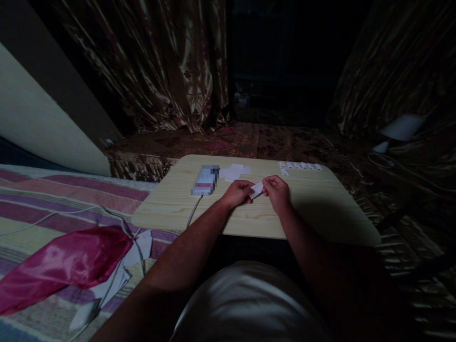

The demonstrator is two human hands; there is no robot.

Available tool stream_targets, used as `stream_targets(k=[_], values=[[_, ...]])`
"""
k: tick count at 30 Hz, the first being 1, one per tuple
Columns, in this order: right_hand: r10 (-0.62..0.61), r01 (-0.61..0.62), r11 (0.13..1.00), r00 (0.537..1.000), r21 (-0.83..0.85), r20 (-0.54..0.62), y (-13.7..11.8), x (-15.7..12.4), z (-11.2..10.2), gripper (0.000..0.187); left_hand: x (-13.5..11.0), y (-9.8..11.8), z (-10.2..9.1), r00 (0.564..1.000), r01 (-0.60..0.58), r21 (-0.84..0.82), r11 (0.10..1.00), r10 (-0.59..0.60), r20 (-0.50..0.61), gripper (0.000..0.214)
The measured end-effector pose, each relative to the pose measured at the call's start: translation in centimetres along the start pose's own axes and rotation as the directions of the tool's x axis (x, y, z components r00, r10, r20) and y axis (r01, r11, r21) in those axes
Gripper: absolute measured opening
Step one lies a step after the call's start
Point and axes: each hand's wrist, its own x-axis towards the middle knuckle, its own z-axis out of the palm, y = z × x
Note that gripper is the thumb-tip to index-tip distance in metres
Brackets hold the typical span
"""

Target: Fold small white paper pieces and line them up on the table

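A small white piece of paper [257, 191] is held between my two hands, just above the table's middle. My left hand [238, 194] pinches its left end, fingers closed. At the other end, the fingertips and thumb of my right hand [277, 191] grip the upper right corner. Past my hands, several loose white paper slips [235, 172] lie overlapping. Toward the far right of the tabletop, several small folded white paper pieces [302, 166] sit in a row, with one more piece in front of the row's left end.
A pale wooden table [167, 209] stands before me. On it lies a blurred-out phone-like device [205, 181] with a cable [194, 211]. To the left, a striped bed cover [28, 199] bears a pink satin cloth [78, 256], papers [116, 280] and a white charger [84, 314]. A lamp [402, 128] stands at right.
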Motion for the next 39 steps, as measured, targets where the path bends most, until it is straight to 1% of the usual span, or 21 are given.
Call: stream_targets(k=[3, 6, 11, 15, 19, 22, 24, 27, 29, 33, 37, 39], values=[[-0.005, 0.005, 1.000, 1.000, 0.004, 0.005, -0.1, 0.0, 0.0, 0.026, 0.0, 0.0, 0.1, 1.000, 0.001, -0.001, 1.000, -0.001, -0.005, 0.021], [0.000, 0.000, 1.000, 1.000, 0.008, 0.003, -0.1, 0.0, 0.0, 0.026, 0.0, 0.0, 0.2, 0.999, -0.010, -0.008, 1.000, 0.010, -0.051, 0.014], [0.025, -0.025, 0.999, 1.000, 0.045, 0.002, 0.0, -0.1, 0.2, 0.025, 0.0, -0.2, 0.3, 0.994, 0.005, -0.018, 1.000, -0.007, -0.113, 0.017], [0.024, -0.024, 1.000, 1.000, 0.005, -0.009, 0.0, -0.1, 0.2, 0.025, 0.1, -0.3, 0.3, 0.983, -0.009, -0.047, 0.999, 0.000, -0.184, 0.018], [0.003, -0.002, 0.999, 1.000, -0.055, 0.027, 0.1, -0.2, 0.4, 0.026, 0.3, -0.4, 0.1, 0.969, -0.050, -0.096, 0.994, 0.025, -0.247, 0.019], [-0.038, 0.045, 0.993, 0.997, -0.111, 0.068, 0.5, -0.4, 0.7, 0.025, 0.5, -0.5, 0.1, 0.969, -0.055, -0.174, 0.983, 0.010, -0.248, 0.020], [-0.058, 0.072, 0.982, 0.995, -0.177, 0.085, 0.7, -0.5, 0.9, 0.026, 0.6, -0.7, 0.1, 0.967, -0.055, -0.213, 0.975, -0.001, -0.253, 0.022], [-0.066, 0.096, 0.952, 0.992, -0.290, 0.112, 0.9, -0.7, 1.0, 0.030, 0.7, -0.7, 0.0, 0.965, -0.063, -0.203, 0.977, 0.007, -0.263, 0.028], [-0.069, 0.110, 0.938, 0.988, -0.329, 0.136, 0.9, -0.8, 1.0, 0.032, 0.6, -0.7, 0.0, 0.969, -0.068, -0.185, 0.980, 0.021, -0.245, 0.029], [-0.065, 0.122, 0.933, 0.983, -0.340, 0.174, 0.7, -0.9, 1.0, 0.040, 0.5, -0.5, 0.0, 0.977, -0.085, -0.148, 0.985, 0.053, -0.206, 0.024], [-0.059, 0.129, 0.936, 0.975, -0.328, 0.215, 0.5, -1.1, 1.0, 0.051, 0.5, -0.5, 0.0, 0.968, -0.126, -0.108, 0.986, 0.099, -0.231, 0.027], [-0.058, 0.131, 0.933, 0.974, -0.335, 0.221, 0.4, -1.2, 1.0, 0.051, 0.5, -0.6, 0.0, 0.966, -0.127, -0.116, 0.985, 0.097, -0.240, 0.029]])
